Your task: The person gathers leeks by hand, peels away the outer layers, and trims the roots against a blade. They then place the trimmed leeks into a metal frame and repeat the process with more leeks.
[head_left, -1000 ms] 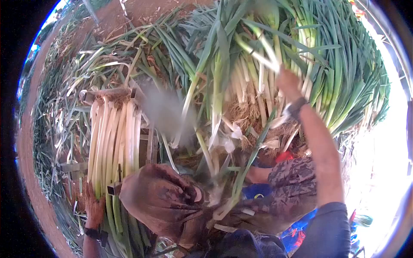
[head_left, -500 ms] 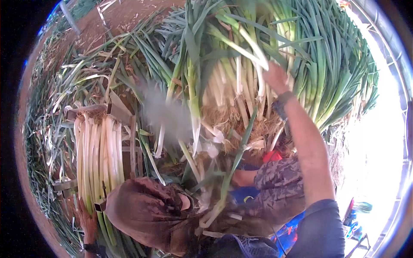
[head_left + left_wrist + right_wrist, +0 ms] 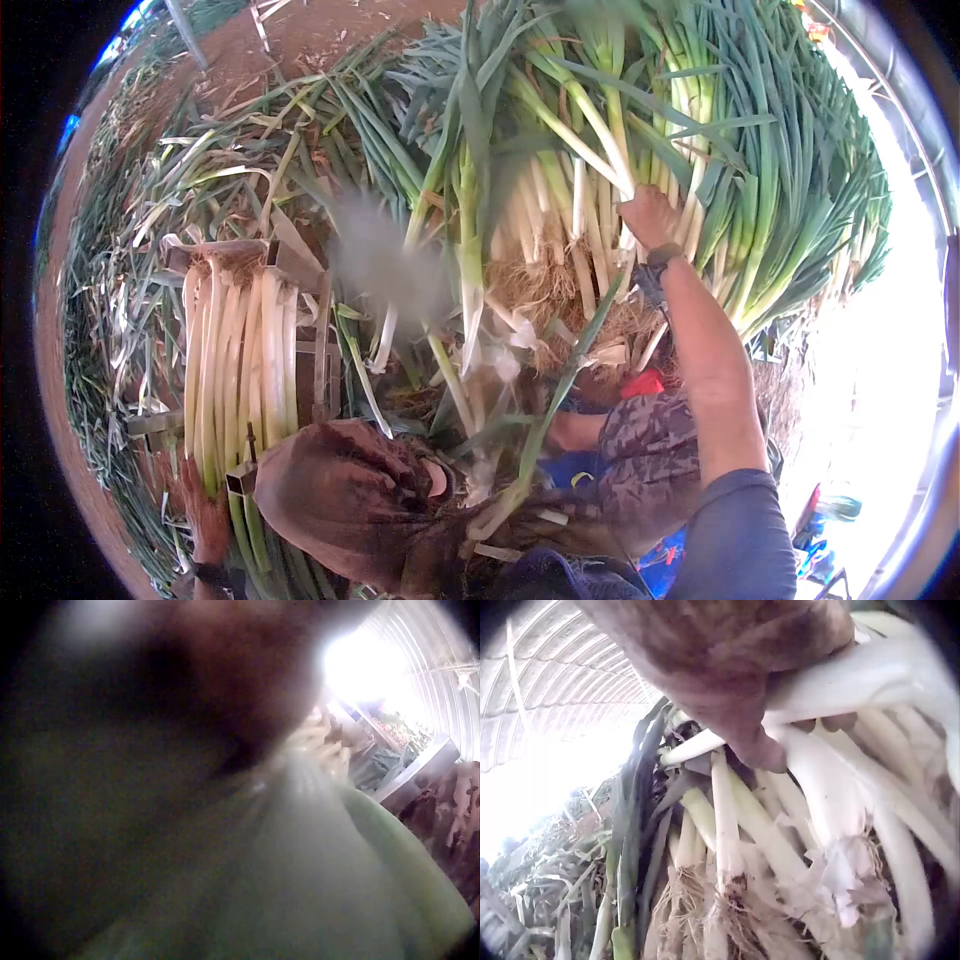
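In the head view my right hand (image 3: 648, 215) grips the white shafts of leeks (image 3: 607, 140) over a large pile. The right wrist view shows that hand's thumb and fingers around a thick white leek shaft (image 3: 847, 682). Below hang other leeks with shaggy roots (image 3: 727, 900). At the lower left, my left hand (image 3: 207, 515) rests along a row of pale leeks (image 3: 240, 360) lying in a metal rack (image 3: 325, 365), their root ends against its far plate (image 3: 222, 252). Close up, the left wrist view has a blurred leek (image 3: 300, 847) below the hand.
Another person in a brown hood (image 3: 335, 490) sits between my arms, one patterned trouser leg (image 3: 650, 440) stretched out right. Loose leeks (image 3: 455, 370) lie in the middle. Cut leaves (image 3: 130, 300) cover the ground at left. A smudge blurs part of the head view.
The head view has swung and shifted. My right hand keeps its grip on the leeks, going slightly away from me and then back. My left hand stays on the racked leeks.
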A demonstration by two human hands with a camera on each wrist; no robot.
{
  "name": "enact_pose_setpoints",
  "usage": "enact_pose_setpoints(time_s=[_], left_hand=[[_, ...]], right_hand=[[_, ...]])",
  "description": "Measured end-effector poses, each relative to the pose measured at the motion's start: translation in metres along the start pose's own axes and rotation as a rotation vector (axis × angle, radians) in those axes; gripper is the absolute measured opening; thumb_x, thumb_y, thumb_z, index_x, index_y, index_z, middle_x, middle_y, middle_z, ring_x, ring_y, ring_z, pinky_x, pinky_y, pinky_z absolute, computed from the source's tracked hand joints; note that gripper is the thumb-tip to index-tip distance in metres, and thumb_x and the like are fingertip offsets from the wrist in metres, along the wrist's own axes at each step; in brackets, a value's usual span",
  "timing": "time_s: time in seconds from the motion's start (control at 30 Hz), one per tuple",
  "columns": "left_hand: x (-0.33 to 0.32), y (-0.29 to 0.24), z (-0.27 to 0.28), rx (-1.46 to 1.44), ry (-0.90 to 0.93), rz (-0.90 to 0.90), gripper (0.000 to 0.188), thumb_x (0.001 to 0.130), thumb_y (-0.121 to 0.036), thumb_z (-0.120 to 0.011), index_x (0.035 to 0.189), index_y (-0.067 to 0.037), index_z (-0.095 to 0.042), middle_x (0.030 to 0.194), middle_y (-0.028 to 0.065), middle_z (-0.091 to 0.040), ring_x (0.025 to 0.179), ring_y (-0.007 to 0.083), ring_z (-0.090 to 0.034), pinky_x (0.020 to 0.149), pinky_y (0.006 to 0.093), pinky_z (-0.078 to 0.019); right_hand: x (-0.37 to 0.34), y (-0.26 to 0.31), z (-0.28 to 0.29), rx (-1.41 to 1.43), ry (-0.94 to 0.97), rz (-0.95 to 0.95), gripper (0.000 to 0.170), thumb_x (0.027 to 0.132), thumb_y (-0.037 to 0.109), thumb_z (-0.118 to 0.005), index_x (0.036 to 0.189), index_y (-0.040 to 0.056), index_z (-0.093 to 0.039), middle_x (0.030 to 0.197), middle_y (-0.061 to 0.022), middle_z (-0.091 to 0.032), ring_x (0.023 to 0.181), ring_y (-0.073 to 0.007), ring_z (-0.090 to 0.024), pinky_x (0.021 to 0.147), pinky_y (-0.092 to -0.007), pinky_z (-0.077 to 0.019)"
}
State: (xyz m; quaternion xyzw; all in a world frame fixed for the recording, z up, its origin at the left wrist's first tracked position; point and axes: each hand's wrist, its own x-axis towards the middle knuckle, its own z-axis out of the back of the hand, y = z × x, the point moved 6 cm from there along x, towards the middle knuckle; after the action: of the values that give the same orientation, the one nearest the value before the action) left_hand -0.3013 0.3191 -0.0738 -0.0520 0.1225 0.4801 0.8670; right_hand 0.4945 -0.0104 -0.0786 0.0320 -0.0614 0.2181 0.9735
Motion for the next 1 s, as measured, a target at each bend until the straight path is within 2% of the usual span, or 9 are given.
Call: enact_pose_setpoints(time_s=[0.13, 0.3, 0.43, 0.6, 0.73, 0.8, 0.9, 0.93, 1.0], left_hand=[[0.000, -0.007, 0.006, -0.054, 0.049, 0.062, 0.078, 0.094, -0.033, -0.058, 0.156, -0.006, -0.020, 0.160, 0.0226, -0.020, 0.147, 0.0400, -0.020, 0.118, 0.0484, -0.0222], [-0.001, -0.006, 0.010, -0.104, 0.061, 0.049, 0.081, 0.091, -0.030, -0.064, 0.155, -0.006, -0.019, 0.158, 0.0240, -0.021, 0.145, 0.0428, -0.022, 0.117, 0.0492, -0.0247], [0.010, 0.013, 0.007, -0.162, 0.108, -0.097, 0.088, 0.088, -0.027, -0.068, 0.155, -0.004, -0.017, 0.158, 0.0277, -0.018, 0.145, 0.0449, -0.021, 0.117, 0.0484, -0.0264], [0.012, -0.003, 0.069, -0.251, 0.086, -0.187, 0.063, 0.080, -0.017, -0.074, 0.136, 0.001, -0.052, 0.132, 0.0217, -0.057, 0.129, 0.0366, -0.049, 0.110, 0.0435, -0.0369], [-0.021, -0.064, 0.152, -0.462, -0.029, -0.058, 0.060, 0.080, -0.016, -0.074, 0.135, -0.001, -0.054, 0.131, 0.0203, -0.058, 0.125, 0.0341, -0.052, 0.107, 0.0423, -0.0394], [-0.016, -0.075, 0.171, -0.284, -0.241, -0.394, 0.057, 0.081, -0.014, -0.073, 0.134, -0.004, -0.056, 0.133, 0.0199, -0.057, 0.121, 0.0336, -0.055, 0.106, 0.0412, -0.0405], [-0.069, -0.171, 0.227, -0.269, -0.244, -0.425, 0.053, 0.084, -0.014, -0.071, 0.133, -0.002, -0.057, 0.139, 0.0224, -0.054, 0.127, 0.0341, -0.052, 0.108, 0.0429, -0.0395], [-0.086, -0.202, 0.237, -0.270, -0.252, -0.491, 0.053, 0.083, -0.016, -0.072, 0.131, 0.000, -0.057, 0.138, 0.0234, -0.054, 0.128, 0.0347, -0.052, 0.109, 0.0433, -0.0390], [-0.114, -0.257, 0.245, -0.274, -0.357, -0.650, 0.058, 0.082, -0.020, -0.075, 0.131, 0.003, -0.056, 0.134, 0.0248, -0.056, 0.126, 0.0350, -0.053, 0.109, 0.0438, -0.0390]], right_hand=[[0.021, -0.015, 0.003, -0.022, 0.041, 0.074, 0.024, 0.079, 0.016, -0.058, 0.094, -0.0006, -0.065, 0.098, -0.0248, -0.068, 0.093, -0.0422, -0.067, 0.079, -0.0514, -0.0532], [0.031, 0.000, 0.095, -0.152, -0.138, 0.249, 0.022, 0.085, 0.016, -0.052, 0.094, 0.0038, -0.068, 0.091, -0.0229, -0.070, 0.085, -0.0394, -0.069, 0.076, -0.0517, -0.0541], [0.002, 0.014, 0.244, -0.462, -0.281, 0.338, 0.020, 0.088, 0.014, -0.051, 0.092, 0.0069, -0.070, 0.088, -0.0171, -0.071, 0.083, -0.0340, -0.071, 0.072, -0.0462, -0.0553], [-0.052, -0.020, 0.332, -0.616, -0.363, 0.337, 0.020, 0.088, 0.012, -0.053, 0.097, 0.0102, -0.072, 0.094, -0.0132, -0.072, 0.088, -0.0309, -0.071, 0.071, -0.0439, -0.0559], [-0.091, -0.047, 0.330, -0.589, -0.391, 0.346, 0.016, 0.085, 0.009, -0.055, 0.085, 0.0062, -0.071, 0.078, -0.0155, -0.070, 0.073, -0.0338, -0.070, 0.064, -0.0463, -0.0535], [-0.115, -0.040, 0.337, -0.590, -0.372, 0.418, 0.014, 0.084, 0.009, -0.056, 0.084, 0.0064, -0.070, 0.075, -0.0150, -0.069, 0.071, -0.0342, -0.070, 0.063, -0.0463, -0.0535], [-0.151, -0.033, 0.371, -0.603, -0.508, 0.499, 0.014, 0.084, 0.010, -0.057, 0.082, 0.0069, -0.070, 0.072, -0.0146, -0.068, 0.068, -0.0342, -0.069, 0.062, -0.0464, -0.0535], [-0.160, -0.029, 0.387, -0.653, -0.449, 0.387, 0.010, 0.082, 0.009, -0.059, 0.084, 0.0076, -0.070, 0.076, -0.0141, -0.069, 0.073, -0.0329, -0.070, 0.063, -0.0454, -0.0536], [-0.191, -0.025, 0.422, -0.675, -0.500, 0.402, 0.009, 0.081, 0.008, -0.061, 0.085, 0.0078, -0.069, 0.079, -0.0137, -0.069, 0.076, -0.0323, -0.070, 0.065, -0.0445, -0.0537]])
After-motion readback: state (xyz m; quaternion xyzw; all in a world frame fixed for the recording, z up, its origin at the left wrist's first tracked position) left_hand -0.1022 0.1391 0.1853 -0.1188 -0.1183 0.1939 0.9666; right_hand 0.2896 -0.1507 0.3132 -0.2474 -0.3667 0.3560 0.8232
